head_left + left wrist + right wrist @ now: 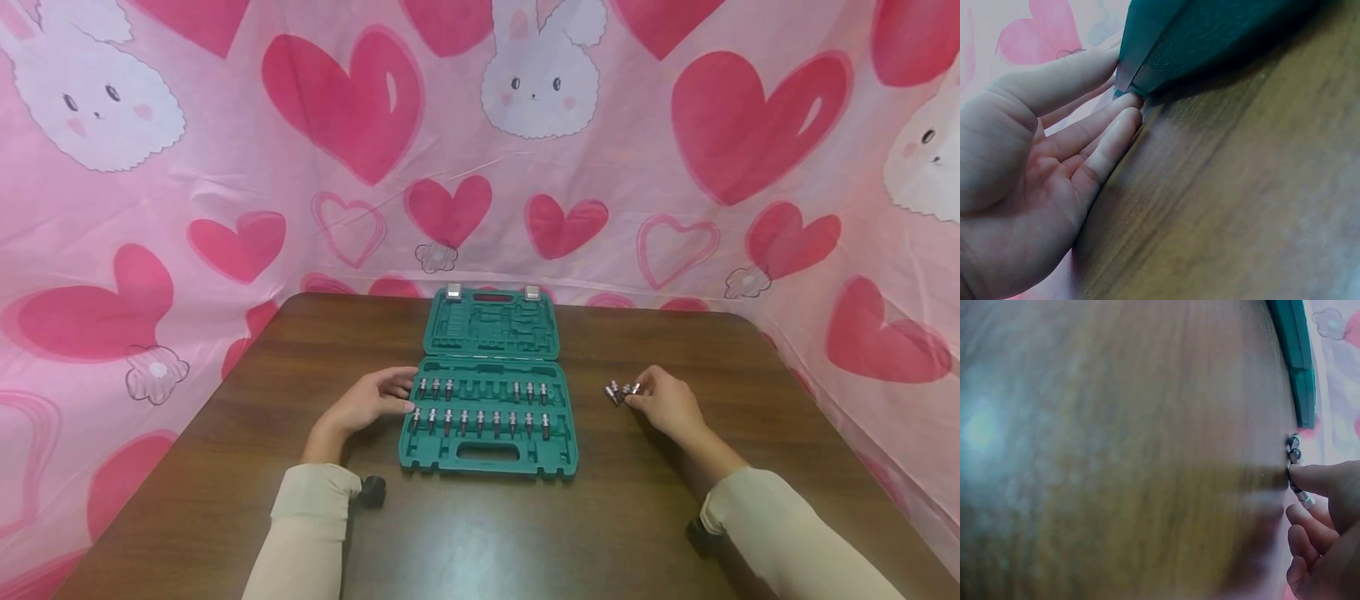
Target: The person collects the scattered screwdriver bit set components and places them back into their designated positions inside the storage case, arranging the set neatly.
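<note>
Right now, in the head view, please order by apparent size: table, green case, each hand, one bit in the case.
Table
Green case
Left hand and right hand: too alike to rank
Bit

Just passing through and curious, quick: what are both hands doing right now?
Left hand: open, touching the green case.
Right hand: closed, pinching a small metal bit.
</note>
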### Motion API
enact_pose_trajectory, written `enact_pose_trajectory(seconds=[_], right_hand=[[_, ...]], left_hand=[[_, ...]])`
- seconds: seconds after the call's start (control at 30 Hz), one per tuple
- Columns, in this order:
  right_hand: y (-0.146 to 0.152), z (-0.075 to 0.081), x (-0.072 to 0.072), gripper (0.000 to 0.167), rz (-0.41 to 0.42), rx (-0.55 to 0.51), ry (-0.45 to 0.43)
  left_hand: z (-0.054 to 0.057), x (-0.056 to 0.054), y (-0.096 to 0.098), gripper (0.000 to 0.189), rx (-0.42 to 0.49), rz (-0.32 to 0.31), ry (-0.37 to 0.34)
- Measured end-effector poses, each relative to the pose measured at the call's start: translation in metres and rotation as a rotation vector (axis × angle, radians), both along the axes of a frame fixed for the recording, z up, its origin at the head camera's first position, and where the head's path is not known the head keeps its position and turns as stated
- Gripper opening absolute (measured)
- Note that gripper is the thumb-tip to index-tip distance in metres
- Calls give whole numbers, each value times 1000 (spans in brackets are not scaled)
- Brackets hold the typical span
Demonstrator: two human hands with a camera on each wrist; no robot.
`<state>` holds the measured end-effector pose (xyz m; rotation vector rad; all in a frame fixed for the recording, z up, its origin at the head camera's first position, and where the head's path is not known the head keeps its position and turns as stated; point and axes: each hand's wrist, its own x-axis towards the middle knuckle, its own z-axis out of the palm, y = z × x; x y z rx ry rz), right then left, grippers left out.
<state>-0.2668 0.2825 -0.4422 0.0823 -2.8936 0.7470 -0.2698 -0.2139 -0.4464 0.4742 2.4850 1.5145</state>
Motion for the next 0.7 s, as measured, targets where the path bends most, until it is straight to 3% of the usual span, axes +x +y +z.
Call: enact_pose_trajectory(seconds=[0.27, 0.5, 0.7], right_hand=[[-5, -1, 1, 30, -9, -21, 69], [-9, 0, 0, 26, -15, -40, 80], [-18, 2, -4, 23, 16, -61, 159]], left_hand=[[0, 0, 0, 61, 2, -2, -1], [-1, 0, -1, 61, 4, -3, 0], [0, 0, 0, 60, 5, -5, 3]])
